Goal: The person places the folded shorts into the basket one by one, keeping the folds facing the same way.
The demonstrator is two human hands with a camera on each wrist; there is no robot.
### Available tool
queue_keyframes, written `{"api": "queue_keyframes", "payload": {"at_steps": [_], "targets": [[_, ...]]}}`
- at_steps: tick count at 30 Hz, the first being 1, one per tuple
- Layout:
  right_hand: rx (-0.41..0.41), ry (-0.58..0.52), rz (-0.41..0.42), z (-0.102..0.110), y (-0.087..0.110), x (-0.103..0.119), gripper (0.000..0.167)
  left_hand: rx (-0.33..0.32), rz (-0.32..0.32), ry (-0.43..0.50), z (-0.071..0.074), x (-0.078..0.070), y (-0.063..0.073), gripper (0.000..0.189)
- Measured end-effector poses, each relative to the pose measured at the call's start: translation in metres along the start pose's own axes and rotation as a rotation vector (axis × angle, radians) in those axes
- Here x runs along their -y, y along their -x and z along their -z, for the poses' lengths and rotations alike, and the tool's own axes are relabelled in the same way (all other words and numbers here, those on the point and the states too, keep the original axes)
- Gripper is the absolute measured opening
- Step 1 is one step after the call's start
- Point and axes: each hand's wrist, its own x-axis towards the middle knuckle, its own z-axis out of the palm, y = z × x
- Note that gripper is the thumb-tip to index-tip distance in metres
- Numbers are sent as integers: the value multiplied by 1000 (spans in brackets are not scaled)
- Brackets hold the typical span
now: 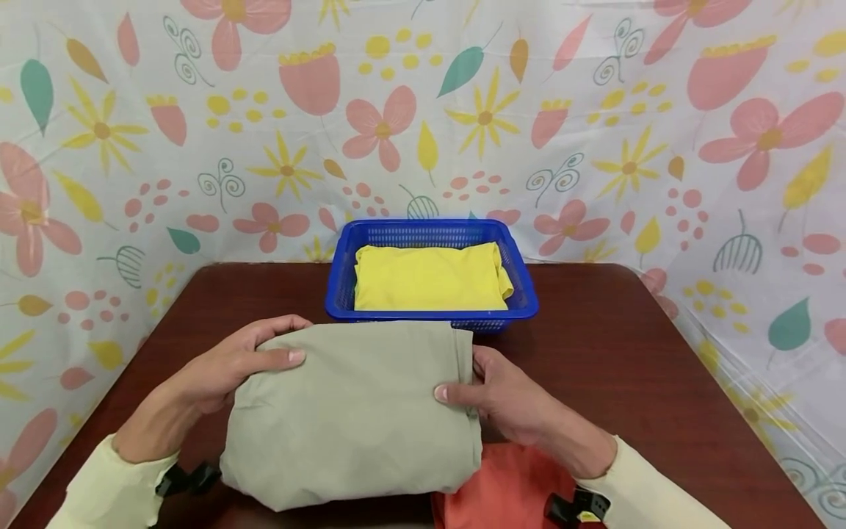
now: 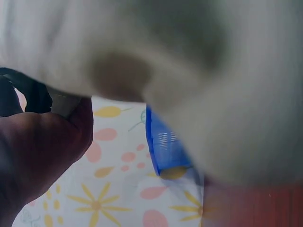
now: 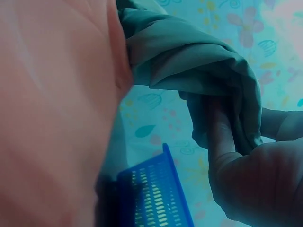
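A folded grey-green cloth, perhaps a garment, is held up by both hands over the near part of the table. My left hand grips its upper left corner, thumb on the front face and the other fingers behind. On the right edge my right hand pinches the layered folds, thumb in front. The right wrist view shows those folds bunched over the fingers. In the left wrist view the cloth is blurred and covers much of the picture. An orange-red cloth lies under the right forearm, partly hidden.
Behind the grey-green cloth stands a blue plastic basket with a folded yellow cloth inside. The dark reddish-brown table reaches back to a hanging sheet with a flower print.
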Motion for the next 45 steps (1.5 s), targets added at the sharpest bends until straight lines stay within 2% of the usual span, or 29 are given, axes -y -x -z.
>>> {"api": "queue_keyframes", "payload": {"at_steps": [8,19,29,37,45], "targets": [[3,4,35,10,6,12,46,12,-9,46,-4,-6,-11,32],[-8,6,46,23,9,21,46,-46,-6,47,-7,-8,-29,32],[19,41,84,40,11,32,37,-80,-11,153,-13,-16,-51,36],[-9,3,79,50,11,46,36,-70,-33,247,-17,-24,-65,39],[-4,-19,92,57,10,50,34,-133,-25,268,-22,-28,-76,47]]}}
